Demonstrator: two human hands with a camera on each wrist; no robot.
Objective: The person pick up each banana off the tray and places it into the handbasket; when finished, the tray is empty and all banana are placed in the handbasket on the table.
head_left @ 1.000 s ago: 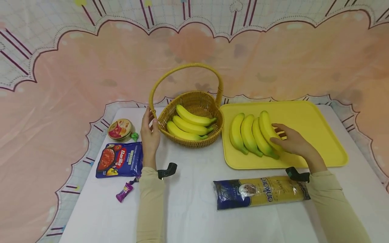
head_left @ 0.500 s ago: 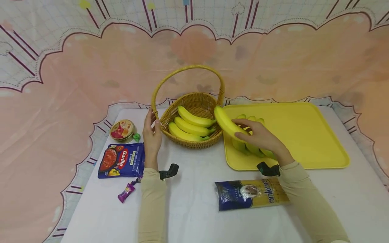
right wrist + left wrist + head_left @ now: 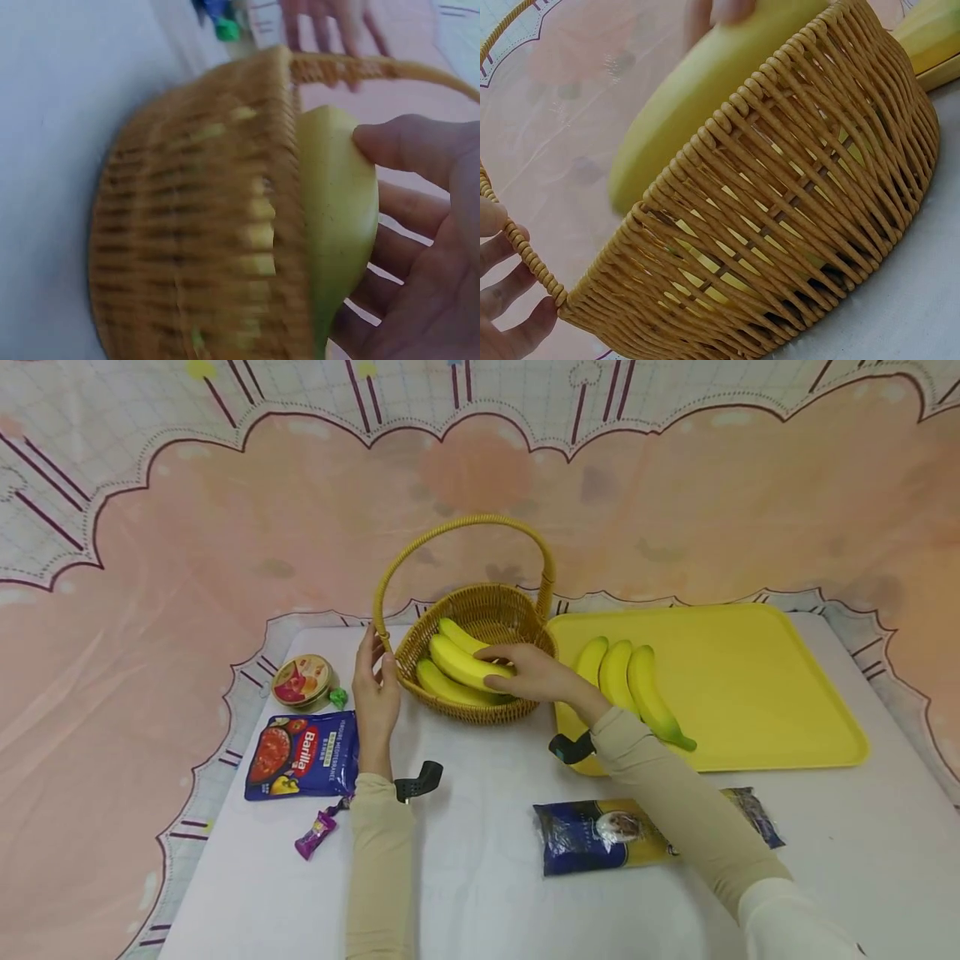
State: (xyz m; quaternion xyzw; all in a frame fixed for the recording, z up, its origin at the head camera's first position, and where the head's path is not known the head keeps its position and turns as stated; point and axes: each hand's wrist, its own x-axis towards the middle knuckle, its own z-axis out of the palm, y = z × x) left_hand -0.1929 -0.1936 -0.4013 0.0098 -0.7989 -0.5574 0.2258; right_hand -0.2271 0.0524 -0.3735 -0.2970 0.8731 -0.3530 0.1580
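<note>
White cloth covers the table (image 3: 480,910), with a pink scalloped backdrop behind it. At centre frame sits a wicker basket (image 3: 480,610); the left hand (image 3: 375,689) rests against its near-left rim, fingers straight beside the foot of the handle. The right hand (image 3: 528,672) curls its fingers around a banana (image 3: 461,664), holding it over the bananas already lying in the basket. Right of centre, a yellow tray (image 3: 750,685) carries three more bananas (image 3: 626,681). Lower left lies a Barilla pouch (image 3: 303,756), lower centre a pasta packet (image 3: 592,837).
</note>
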